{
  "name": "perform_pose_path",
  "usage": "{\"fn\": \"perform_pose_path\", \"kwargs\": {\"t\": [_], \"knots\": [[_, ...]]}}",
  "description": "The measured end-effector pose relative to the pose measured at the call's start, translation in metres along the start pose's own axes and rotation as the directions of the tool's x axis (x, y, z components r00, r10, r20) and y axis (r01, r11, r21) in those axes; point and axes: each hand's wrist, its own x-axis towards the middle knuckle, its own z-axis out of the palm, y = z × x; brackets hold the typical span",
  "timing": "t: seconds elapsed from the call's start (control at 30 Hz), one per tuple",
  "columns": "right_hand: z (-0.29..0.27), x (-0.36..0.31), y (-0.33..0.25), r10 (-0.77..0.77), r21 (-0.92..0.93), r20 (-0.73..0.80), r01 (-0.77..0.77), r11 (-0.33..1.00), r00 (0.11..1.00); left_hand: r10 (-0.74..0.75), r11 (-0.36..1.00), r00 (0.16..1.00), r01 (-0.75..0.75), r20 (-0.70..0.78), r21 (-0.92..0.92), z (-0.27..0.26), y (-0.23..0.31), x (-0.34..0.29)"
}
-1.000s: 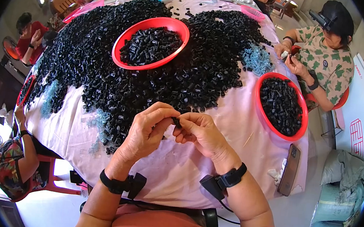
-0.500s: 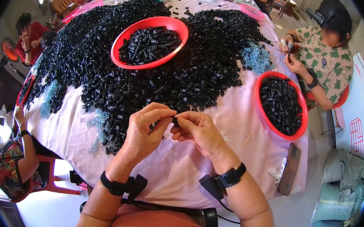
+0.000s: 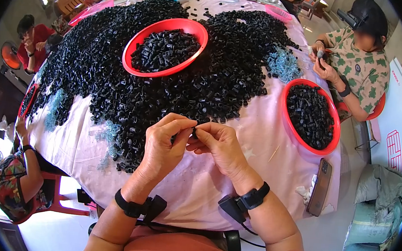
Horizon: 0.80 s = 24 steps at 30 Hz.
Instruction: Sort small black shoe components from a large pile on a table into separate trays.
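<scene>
Left hand (image 3: 162, 146) and right hand (image 3: 218, 144) pinch one small black plastic piece (image 3: 194, 132) in a narrow grip.

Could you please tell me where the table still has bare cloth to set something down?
Bare pink cloth lies between the black pile and right red basin, plus the near edge below both hands. The centre is crowded.

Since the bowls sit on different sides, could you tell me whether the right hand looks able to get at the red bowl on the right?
Probably yes: the red bowl lies open beside the right hand, bare cloth between.
</scene>
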Motion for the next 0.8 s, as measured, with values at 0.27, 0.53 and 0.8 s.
{"fn": "perform_pose_path", "kwargs": {"t": [0.27,0.53,0.8], "knots": [[0.0011,0.002,0.0048,-0.038,-0.021,-0.074,0.037,0.999,0.997,0.166,0.973,0.986,-0.169,0.031,0.156,0.0043,0.0013,-0.0007],[0.0019,0.0011,0.0009,-0.005,0.01,-0.051,0.005,1.0,0.999,0.227,0.961,0.974,-0.226,0.013,0.162,0.0047,-0.0048,-0.0021],[-0.0019,0.0023,0.0042,-0.034,-0.007,-0.044,0.034,0.999,0.998,0.26,0.942,0.966,-0.253,-0.003,0.223,0.0087,0.003,-0.0001]]}}
